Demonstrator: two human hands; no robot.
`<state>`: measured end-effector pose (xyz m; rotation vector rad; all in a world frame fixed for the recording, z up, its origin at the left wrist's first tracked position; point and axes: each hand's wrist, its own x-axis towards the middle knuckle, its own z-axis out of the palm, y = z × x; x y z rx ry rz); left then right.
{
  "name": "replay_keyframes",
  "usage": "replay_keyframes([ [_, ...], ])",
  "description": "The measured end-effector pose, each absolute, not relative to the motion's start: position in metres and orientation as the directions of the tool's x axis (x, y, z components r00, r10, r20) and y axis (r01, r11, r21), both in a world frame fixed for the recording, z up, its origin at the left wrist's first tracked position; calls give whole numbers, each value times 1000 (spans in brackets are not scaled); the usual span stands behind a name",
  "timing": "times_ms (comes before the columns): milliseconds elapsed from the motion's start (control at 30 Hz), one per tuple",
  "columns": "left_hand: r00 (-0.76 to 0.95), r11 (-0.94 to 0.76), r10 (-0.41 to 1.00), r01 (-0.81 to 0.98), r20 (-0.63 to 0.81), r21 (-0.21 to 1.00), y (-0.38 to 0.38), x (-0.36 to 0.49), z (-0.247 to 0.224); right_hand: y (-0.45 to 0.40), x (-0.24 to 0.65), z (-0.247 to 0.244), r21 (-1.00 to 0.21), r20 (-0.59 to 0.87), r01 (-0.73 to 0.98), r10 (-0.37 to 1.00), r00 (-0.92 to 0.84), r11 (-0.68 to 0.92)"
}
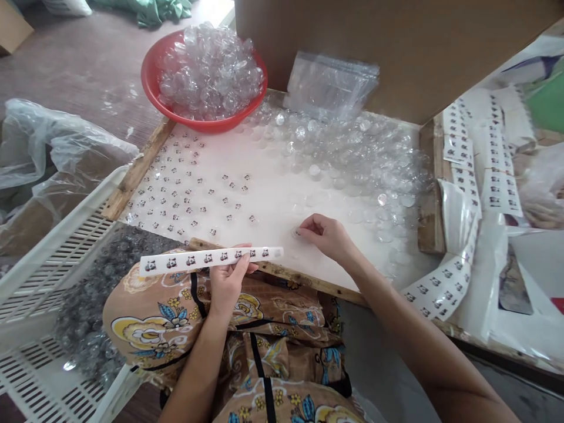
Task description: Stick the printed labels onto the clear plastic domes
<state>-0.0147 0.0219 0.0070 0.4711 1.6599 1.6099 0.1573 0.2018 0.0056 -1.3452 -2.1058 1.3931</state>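
Observation:
My left hand (231, 276) is closed on a white sticker strip (171, 262) printed with a row of small panda pictures, held over the board's near edge. Thumb and fingertips of my right hand (325, 235) are pinched at a small panda sticker (297, 233), low over the white board (264, 205); a clear round disc seems to lie under it. On the board's left side are spread clear discs with panda stickers (176, 197). Plain clear discs (370, 158) lie thickly across the back and right.
A red basin (150, 88) heaped with clear round pieces stands at the back left, near a clear plastic bag (330, 85). A cardboard box (374, 47) rises behind. Wooden strips (136, 170) edge the board. Sticker rolls (458, 235) lie right; a white crate (44, 276) of clear pieces stands left.

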Motion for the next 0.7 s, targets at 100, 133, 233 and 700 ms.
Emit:
replay_keyframes([
  [100, -644, 130, 718, -251, -265, 959, 22, -15, 6, 202, 155, 8, -813, -245, 569, 813, -528, 124],
  [133, -643, 130, 718, -253, -267, 959, 22, -15, 6, 201, 153, 9, -804, -242, 579, 816, -526, 134],
  [233, -644, 133, 716, -254, -270, 958, 22, -14, 7, 197, 150, 8, -769, -207, 611, 830, -517, 189],
  [700, -637, 153, 729, -206, -251, 967, 23, -16, 9, 191, 107, 1, -690, 28, 550, 776, -630, 471],
])
